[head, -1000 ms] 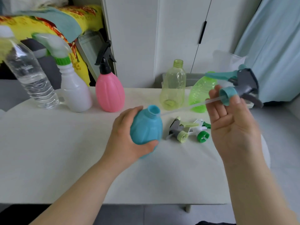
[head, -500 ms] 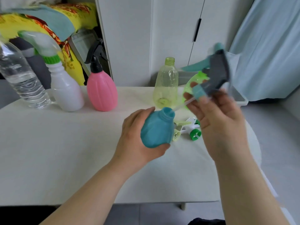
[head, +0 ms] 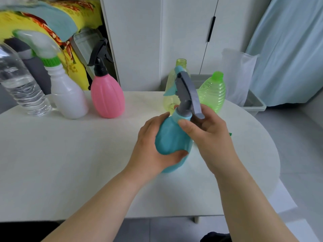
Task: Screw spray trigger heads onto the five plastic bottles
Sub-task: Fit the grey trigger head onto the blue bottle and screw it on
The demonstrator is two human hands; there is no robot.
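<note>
Head view, lower centre of the frame: we hold the teal bottle point(head: 172, 142) above the tabletop point(head: 70, 163), tilted, with the left hand point(head: 153, 145) wrapped round its body. The left grip is closed on the bottle. The right hand point(head: 208, 130) has its grip closed about the collar and neck of the grey-and-teal trigger head point(head: 187, 95), which sits on the bottle mouth. We cannot tell whether the thread is fully tightened; we judge this bottle to be at the seating or screwing step.

Just behind the hands, at centre frame, stand two bottles without heads: the yellow-green bottle point(head: 170, 95), partly hidden by the trigger head, and the bright green bottle point(head: 214, 93), open-necked. A small green fragment point(head: 230, 134) shows at the right hand's edge; we cannot identify it.

Farther back, at middle left, the pink bottle point(head: 107, 98) carries a black head and the white bottle point(head: 67, 95) a pale head with a green collar. We judge both complete.

Count: five spray bottles; two fitted, one in progress, two remaining. Three trigger heads are visible. One clear water bottle point(head: 19, 84) stands at far left, outside the set.
</note>
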